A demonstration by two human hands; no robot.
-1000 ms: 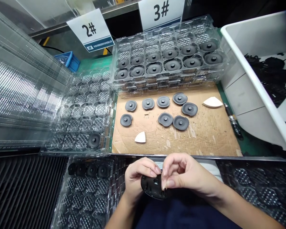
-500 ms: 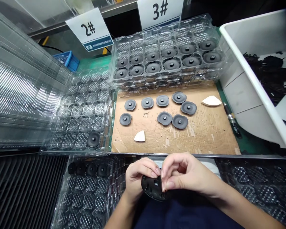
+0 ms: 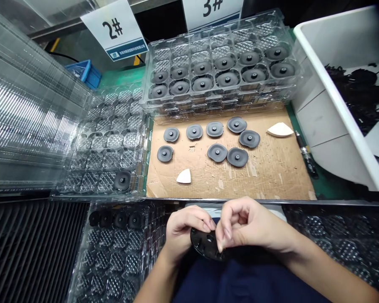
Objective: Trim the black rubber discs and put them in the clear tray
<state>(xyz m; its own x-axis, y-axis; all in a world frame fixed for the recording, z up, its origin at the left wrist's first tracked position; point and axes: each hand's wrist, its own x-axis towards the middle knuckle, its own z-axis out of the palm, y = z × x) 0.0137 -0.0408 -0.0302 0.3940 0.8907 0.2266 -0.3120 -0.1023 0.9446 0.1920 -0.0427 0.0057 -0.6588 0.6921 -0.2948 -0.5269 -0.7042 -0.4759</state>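
Both my hands meet just below the table's front edge, over my lap. My left hand (image 3: 185,231) is closed on the left rim of a round black rubber disc (image 3: 206,246) with small holes in it. My right hand (image 3: 246,229) is closed too, its fingers curled and its fingertips pinching the disc's right side. Several grey rubber discs (image 3: 217,152) with centre studs lie loose on a brown cardboard sheet (image 3: 271,176) in front of me.
A stack of clear blister trays (image 3: 221,71) with several discs stands behind the cardboard. More clear trays (image 3: 107,143) lie left, one (image 3: 113,252) beside my lap. Two white wedges (image 3: 184,176) and a pen (image 3: 305,155) lie near. A white bin (image 3: 328,109) stands right.
My hands stay together on the black disc, with the fingers shifting slightly on its rim. The view has tilted down a little, so the table sits higher in the picture.
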